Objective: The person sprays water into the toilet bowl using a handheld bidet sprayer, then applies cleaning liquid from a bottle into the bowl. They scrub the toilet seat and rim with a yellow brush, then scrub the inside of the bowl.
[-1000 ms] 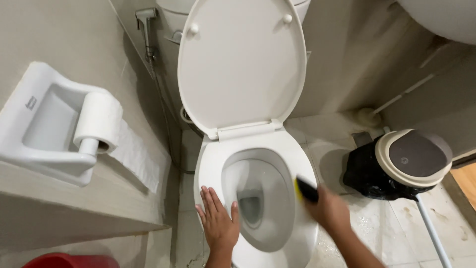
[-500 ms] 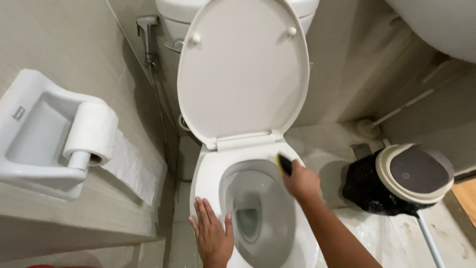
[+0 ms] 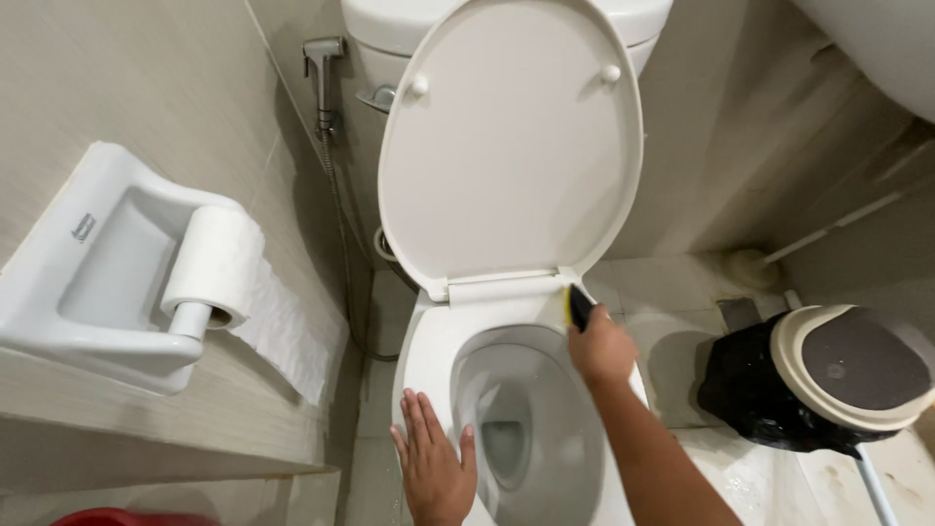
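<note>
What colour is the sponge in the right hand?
The sponge is yellow with a dark scrubbing side, seen in the head view.

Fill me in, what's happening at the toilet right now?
A person is scrubbing a white ceramic toilet whose lid is raised. The right hand grips a yellow and dark scrubbing sponge pressed on the back of the rim, just below the lid hinge. The left hand lies flat, fingers spread, on the front left part of the rim. A white toilet paper roll hangs in its wall holder on the left, and a black-lined bin with a beige swing lid stands on the right.
</note>
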